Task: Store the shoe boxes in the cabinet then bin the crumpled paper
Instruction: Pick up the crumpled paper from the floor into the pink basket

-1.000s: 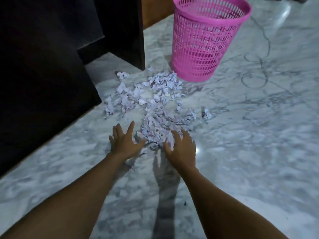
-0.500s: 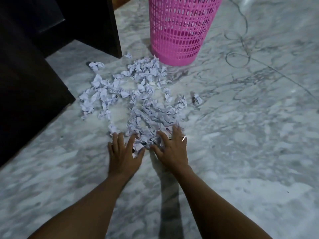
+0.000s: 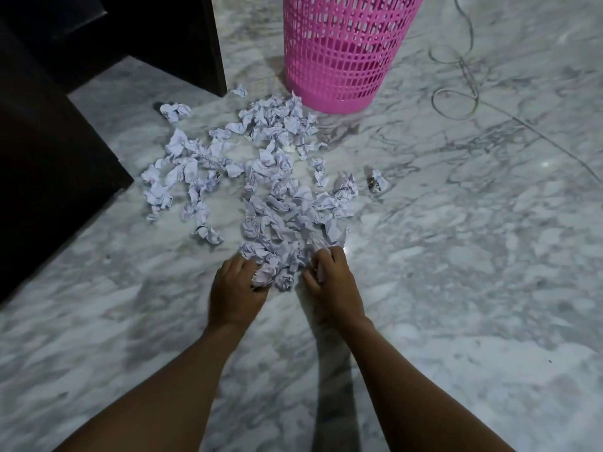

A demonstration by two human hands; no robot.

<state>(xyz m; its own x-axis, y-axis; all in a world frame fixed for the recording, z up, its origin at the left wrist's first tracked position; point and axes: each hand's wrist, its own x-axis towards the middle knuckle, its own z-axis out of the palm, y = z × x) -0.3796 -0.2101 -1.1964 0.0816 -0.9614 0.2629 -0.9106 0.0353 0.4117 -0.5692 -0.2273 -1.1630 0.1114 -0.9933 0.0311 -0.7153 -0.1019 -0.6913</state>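
Note:
Several white crumpled paper balls (image 3: 261, 187) lie scattered on the marble floor in front of a pink mesh bin (image 3: 346, 50), which stands upright at the top centre. My left hand (image 3: 233, 288) and my right hand (image 3: 331, 282) rest at the near edge of the pile, fingers curled around paper balls gathered between them. The bin's rim is cut off by the top of the frame. No shoe boxes are in view.
A dark cabinet (image 3: 49, 158) fills the left side, with another dark panel (image 3: 182, 37) at the top left next to the bin. A thin looped wire (image 3: 456, 99) lies on the floor right of the bin. The grey marble floor (image 3: 456, 288) spreads to the right.
Both hands went from spread flat at the pile's near edge to curled around paper balls. The view tipped down and came closer, so the bin's rim left the frame.

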